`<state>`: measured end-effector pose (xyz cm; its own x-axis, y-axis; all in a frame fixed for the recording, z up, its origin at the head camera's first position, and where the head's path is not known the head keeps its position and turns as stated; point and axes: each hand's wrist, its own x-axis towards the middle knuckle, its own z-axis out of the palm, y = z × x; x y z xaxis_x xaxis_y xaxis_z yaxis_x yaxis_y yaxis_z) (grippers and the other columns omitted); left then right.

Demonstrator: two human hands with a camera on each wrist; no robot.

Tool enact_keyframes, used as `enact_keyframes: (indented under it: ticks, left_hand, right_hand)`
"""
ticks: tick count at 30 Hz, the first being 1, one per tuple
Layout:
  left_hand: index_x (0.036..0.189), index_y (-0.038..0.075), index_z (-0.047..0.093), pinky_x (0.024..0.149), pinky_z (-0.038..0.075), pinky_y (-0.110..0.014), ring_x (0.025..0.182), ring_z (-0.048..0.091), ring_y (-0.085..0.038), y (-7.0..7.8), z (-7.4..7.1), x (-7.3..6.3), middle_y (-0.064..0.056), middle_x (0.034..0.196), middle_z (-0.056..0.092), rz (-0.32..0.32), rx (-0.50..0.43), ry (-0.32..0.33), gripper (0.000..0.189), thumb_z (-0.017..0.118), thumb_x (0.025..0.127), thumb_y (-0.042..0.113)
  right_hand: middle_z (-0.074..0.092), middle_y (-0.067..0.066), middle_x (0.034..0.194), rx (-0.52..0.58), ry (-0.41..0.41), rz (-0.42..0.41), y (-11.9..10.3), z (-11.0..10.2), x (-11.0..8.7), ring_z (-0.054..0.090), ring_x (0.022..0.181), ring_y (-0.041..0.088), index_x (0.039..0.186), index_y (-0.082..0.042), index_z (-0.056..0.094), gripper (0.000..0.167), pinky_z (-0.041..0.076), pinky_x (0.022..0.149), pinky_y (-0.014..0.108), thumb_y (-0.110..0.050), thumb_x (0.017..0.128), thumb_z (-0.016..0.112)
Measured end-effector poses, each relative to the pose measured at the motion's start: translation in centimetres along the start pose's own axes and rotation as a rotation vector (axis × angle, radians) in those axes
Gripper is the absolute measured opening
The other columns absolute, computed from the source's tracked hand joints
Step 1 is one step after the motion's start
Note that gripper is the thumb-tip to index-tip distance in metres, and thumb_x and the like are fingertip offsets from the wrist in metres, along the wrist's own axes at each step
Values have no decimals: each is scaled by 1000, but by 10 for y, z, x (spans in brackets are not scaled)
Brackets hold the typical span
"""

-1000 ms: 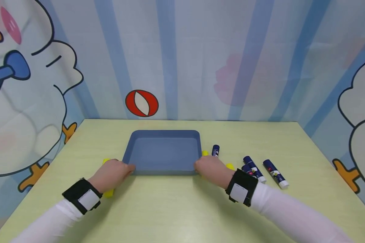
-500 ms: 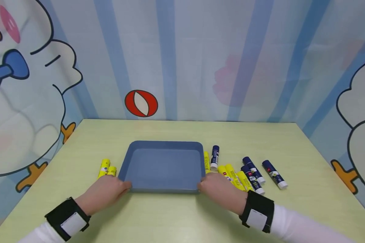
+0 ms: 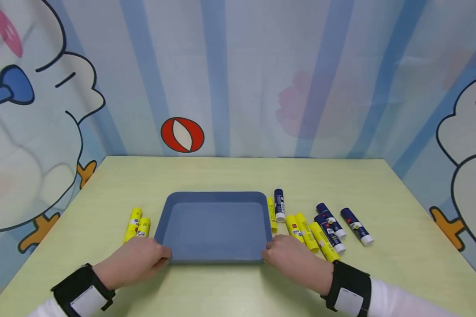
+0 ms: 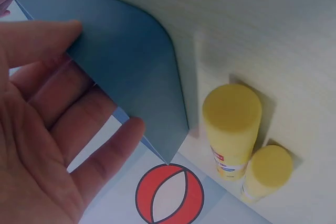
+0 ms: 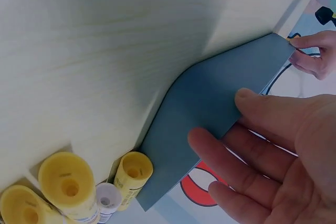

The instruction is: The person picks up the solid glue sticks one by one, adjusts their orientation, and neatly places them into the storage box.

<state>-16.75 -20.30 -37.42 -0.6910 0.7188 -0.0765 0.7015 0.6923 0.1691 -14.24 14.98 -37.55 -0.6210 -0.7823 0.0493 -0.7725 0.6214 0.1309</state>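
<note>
A shallow blue-grey tray (image 3: 218, 226) rests on the table between both hands. At its near left corner, my left hand (image 3: 135, 259) pinches the rim, with the thumb (image 4: 58, 35) on the outer wall and fingers behind the edge. My right hand (image 3: 295, 262) grips the near right corner in the same way, its thumb (image 5: 252, 100) against the outside. Two yellow glue sticks (image 3: 133, 222) lie just beyond the left hand, partly hidden by it. One yellow glue stick (image 3: 272, 215) lies right along the tray's right side.
To the right lie several more yellow glue sticks (image 3: 306, 232) beside the right hand, and several dark blue ones with white ends, including a single blue glue stick (image 3: 357, 226) farthest right. A printed cloth backdrop (image 3: 246, 79) stands behind the pale table (image 3: 325, 174).
Both hands have drawn the tray toward the person, sliding it nearer the front. Yellow glue sticks on both sides, hidden earlier by the hands, now show. The glue sticks stay put.
</note>
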Motion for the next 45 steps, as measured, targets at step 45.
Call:
enact_keyframes:
  ticks: [45]
  left_hand:
    - [97, -7, 61, 45, 50, -28, 42, 58, -17, -45, -10, 36, -6, 54, 59, -570, -493, 32, 16, 59, 95, 9]
  right_hand:
    - [65, -7, 75, 237, 1, 18, 3, -7, -15, 57, 69, 6, 85, -13, 73, 4, 48, 65, 23, -16, 88, 72]
